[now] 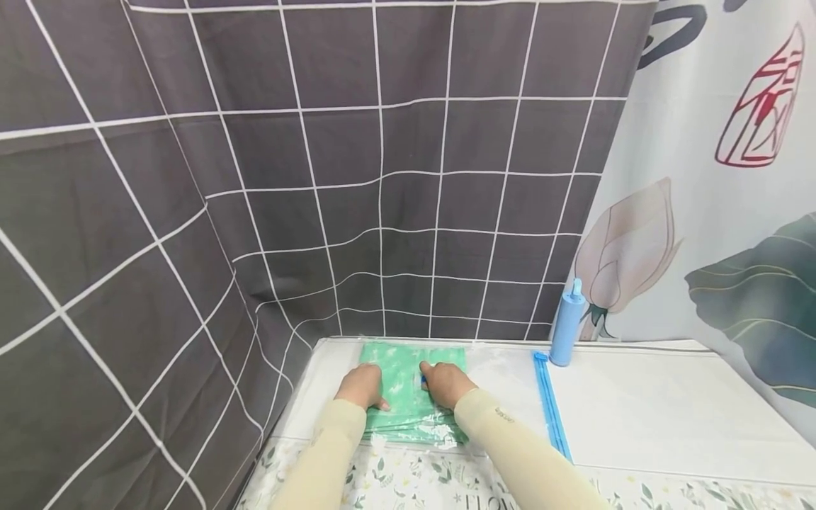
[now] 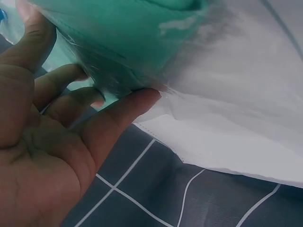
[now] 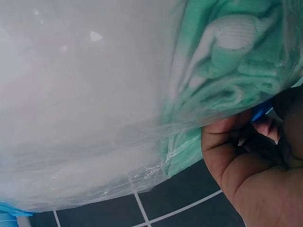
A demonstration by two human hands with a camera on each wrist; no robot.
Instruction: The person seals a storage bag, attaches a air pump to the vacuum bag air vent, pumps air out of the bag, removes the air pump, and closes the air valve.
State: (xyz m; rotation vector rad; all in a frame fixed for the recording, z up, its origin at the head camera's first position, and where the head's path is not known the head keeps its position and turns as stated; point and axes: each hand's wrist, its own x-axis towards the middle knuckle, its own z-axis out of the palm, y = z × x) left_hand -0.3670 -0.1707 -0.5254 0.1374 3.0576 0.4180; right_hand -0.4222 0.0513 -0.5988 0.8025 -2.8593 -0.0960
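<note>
A clear plastic storage bag (image 1: 497, 368) lies on the white surface, with folded green-and-white patterned cloth (image 1: 398, 365) inside its left part. A blue zip strip (image 1: 550, 404) runs along the bag's right end. My left hand (image 1: 361, 387) rests on the cloth's left side through the plastic. In the left wrist view its fingers (image 2: 118, 116) spread loosely against the film. My right hand (image 1: 448, 384) is near the middle of the cloth, its curled fingers and thumb pinching a small blue cap (image 3: 262, 109) on the bag, mostly hidden by the hand.
A blue cylindrical pump (image 1: 567, 326) stands upright beyond the zip strip. A dark grid-patterned curtain (image 1: 408, 205) hangs behind and to the left. A floral-print cover (image 1: 395, 474) lies along the front, and a flower-painted curtain (image 1: 714, 212) hangs at the right.
</note>
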